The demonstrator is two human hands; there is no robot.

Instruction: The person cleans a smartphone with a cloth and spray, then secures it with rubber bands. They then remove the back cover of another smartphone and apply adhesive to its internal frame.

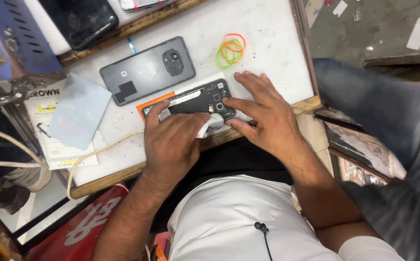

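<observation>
My left hand (171, 140) lies over the near end of an opened phone (195, 101) on the white bench (268, 43), fingers curled down and pinching a small white wad (211, 123) (cloth or tape, I cannot tell which) against the phone's lower edge. My right hand (263, 116) rests flat and open beside it, fingers spread, the fingertips pressing on the phone's camera end to steep it in place. The phone lies face down with its dark insides showing, close to the bench's near wooden edge, on an orange-edged pad (154, 103). Just beyond it sits the grey back cover (147, 70), separate, camera bump up. A few green and orange rubber bands (230, 50) lie in a loose heap near the far right of the bench, well clear of my fingers. To the left, a pale blue sheet (77, 110) rests on a printed paper (50, 145), and a cream cable (98, 152) trails off the near edge. Another dark phone (81, 19) lies at the far left corner.
</observation>
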